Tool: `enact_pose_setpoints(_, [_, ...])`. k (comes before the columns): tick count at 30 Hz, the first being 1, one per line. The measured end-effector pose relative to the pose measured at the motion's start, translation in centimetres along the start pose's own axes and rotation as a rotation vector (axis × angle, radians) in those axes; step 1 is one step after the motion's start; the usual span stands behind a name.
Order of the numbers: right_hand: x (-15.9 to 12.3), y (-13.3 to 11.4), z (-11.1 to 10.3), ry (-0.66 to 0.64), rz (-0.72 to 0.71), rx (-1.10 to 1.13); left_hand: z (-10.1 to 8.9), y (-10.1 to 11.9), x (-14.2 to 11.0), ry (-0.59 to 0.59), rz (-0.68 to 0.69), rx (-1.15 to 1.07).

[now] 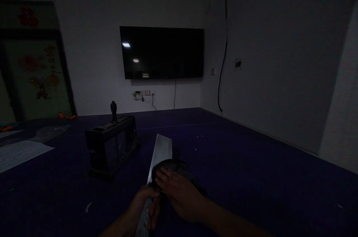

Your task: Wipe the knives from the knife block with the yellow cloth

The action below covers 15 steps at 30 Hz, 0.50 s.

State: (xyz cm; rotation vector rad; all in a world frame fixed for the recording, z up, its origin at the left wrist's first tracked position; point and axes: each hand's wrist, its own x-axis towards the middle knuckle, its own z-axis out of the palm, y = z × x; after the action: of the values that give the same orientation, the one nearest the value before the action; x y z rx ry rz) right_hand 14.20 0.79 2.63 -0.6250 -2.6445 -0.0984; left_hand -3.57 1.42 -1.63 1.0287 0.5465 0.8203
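A long, flat, pale grey strip (161,149) slants up and away from me above the floor. My left hand (145,201) is closed around its near part, thumb on top. My right hand (181,192) lies over a dark, soft-looking bundle, seemingly a cloth (175,163), and presses it against the strip's right side. The fingers of that hand are stretched out close together. Poor light hides the bundle's details and the strip's lower end is partly behind my left fingers. To the left stands a black box-like frame (97,151) with a dark, handle-shaped thing (113,109) upright on top.
Clear plastic film (52,132) and a white sheet (24,152) lie on the purple floor (251,177) at left. Small white scraps are scattered about. A television (163,52) hangs on the far wall, above sockets with loose wires. A black cable (223,58) runs down the right wall.
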Motion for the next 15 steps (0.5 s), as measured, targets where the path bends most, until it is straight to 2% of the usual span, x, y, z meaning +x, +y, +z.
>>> enact_pose_setpoints(7, [0.0, 0.3, 0.4, 0.032, 0.064, -0.003, -0.8, -0.7, 0.4, -0.031, 0.046, -0.077])
enact_pose_setpoints(15, [-0.4, 1.0, 1.3, 0.112, 0.18, -0.017, -0.6, -0.2, 0.3, -0.09, 0.005, -0.11])
